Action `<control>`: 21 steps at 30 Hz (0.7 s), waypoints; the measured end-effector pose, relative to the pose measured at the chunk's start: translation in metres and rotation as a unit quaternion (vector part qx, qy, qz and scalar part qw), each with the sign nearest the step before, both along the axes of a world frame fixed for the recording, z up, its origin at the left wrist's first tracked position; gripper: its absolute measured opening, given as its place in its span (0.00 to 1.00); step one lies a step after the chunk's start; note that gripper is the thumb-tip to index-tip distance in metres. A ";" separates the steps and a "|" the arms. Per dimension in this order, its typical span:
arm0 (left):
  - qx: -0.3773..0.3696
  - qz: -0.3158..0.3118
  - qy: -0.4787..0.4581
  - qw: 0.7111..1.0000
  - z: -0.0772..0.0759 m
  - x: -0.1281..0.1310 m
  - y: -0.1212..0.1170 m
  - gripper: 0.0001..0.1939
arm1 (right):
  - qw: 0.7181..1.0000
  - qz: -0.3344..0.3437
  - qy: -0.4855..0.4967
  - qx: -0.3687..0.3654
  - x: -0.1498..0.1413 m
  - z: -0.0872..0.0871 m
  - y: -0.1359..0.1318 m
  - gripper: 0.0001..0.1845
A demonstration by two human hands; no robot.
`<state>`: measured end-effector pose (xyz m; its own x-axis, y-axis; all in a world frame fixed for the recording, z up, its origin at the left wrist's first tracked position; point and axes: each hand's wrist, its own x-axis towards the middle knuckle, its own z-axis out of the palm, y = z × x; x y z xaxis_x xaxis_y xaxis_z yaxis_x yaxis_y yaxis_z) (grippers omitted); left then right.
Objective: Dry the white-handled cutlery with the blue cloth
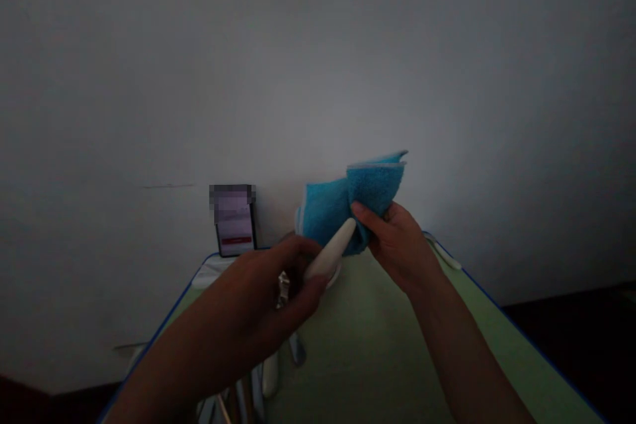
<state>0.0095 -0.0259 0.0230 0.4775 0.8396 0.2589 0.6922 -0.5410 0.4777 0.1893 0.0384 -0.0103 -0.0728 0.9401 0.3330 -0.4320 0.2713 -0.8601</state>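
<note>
My left hand is closed around a utensil with a white, tapered handle. The handle's rounded end points up and right, against or just in front of the cloth; I cannot tell which. Behind my fingers the rest of the utensil is hidden, so its kind does not show. A shiny metal piece shows below that hand, and I cannot tell whether it belongs to the utensil. My right hand grips a folded blue towelling cloth, thumb in front, above the far part of the table.
The pale green table has a blue edge and stands against a grey wall. A phone leans upright at the back left. Several utensils lie at the front left, partly under my left arm. Another white-handled item lies along the right edge.
</note>
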 end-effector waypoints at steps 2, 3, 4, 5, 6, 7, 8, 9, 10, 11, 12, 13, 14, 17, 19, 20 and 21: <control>0.015 0.011 -0.011 1.000 0.001 0.000 0.001 0.14 | 1.000 0.007 -0.009 -0.001 0.002 0.000 0.001 0.11; 0.026 0.016 -0.018 0.999 0.001 0.001 0.002 0.16 | 1.000 -0.001 -0.011 -0.002 0.002 0.000 0.002 0.12; 0.036 0.021 -0.021 0.999 0.000 0.001 0.003 0.18 | 1.000 -0.011 -0.011 -0.003 0.003 0.000 0.002 0.12; 0.045 0.023 -0.022 0.999 0.000 0.000 0.004 0.19 | 1.000 -0.021 -0.010 -0.004 0.003 0.000 0.002 0.12; 0.050 0.025 -0.020 0.998 -0.001 0.000 0.005 0.20 | 1.000 -0.027 -0.009 -0.005 0.004 0.001 0.002 0.12; 0.052 0.024 -0.016 0.998 -0.002 -0.002 0.006 0.20 | 1.000 -0.029 -0.008 -0.007 0.004 0.001 0.001 0.12; 0.052 0.023 -0.012 0.998 -0.003 -0.004 0.006 0.20 | 0.999 -0.030 -0.008 -0.011 0.004 0.001 0.001 0.11; 0.052 0.020 -0.010 0.998 -0.004 -0.006 0.006 0.20 | 0.999 -0.033 -0.008 -0.013 0.004 0.001 0.001 0.11; 0.056 0.014 -0.013 0.998 -0.004 -0.010 0.006 0.20 | 0.999 -0.036 -0.009 -0.014 0.004 0.001 0.000 0.11; 0.061 0.011 -0.016 0.998 -0.004 -0.013 0.006 0.20 | 0.999 -0.040 -0.009 -0.011 0.005 0.001 0.000 0.11; 0.068 0.003 -0.021 0.997 -0.004 -0.017 0.006 0.20 | 0.999 -0.044 -0.010 -0.007 0.005 0.001 0.000 0.11; 0.068 -0.005 -0.025 0.997 -0.004 -0.021 0.005 0.20 | 0.999 -0.047 -0.013 -0.001 0.006 0.001 0.000 0.11; 0.073 -0.008 -0.027 0.997 -0.004 -0.025 0.005 0.19 | 0.999 -0.048 -0.018 0.004 0.007 0.001 0.000 0.12; 0.057 -0.008 -0.028 0.998 -0.003 -0.031 0.004 0.20 | 0.999 -0.044 -0.028 0.004 0.008 0.001 0.000 0.12; 0.025 -0.015 -0.026 0.999 -0.002 -0.030 0.004 0.21 | 0.999 -0.036 -0.018 -0.003 0.007 0.002 -0.001 0.11; 0.009 -0.019 -0.026 0.999 -0.002 -0.029 0.004 0.21 | 1.000 -0.028 -0.008 -0.008 0.006 0.003 -0.002 0.11; -0.008 -0.021 -0.024 0.999 -0.001 -0.026 0.004 0.21 | 1.000 -0.018 0.002 -0.013 0.004 0.003 -0.003 0.10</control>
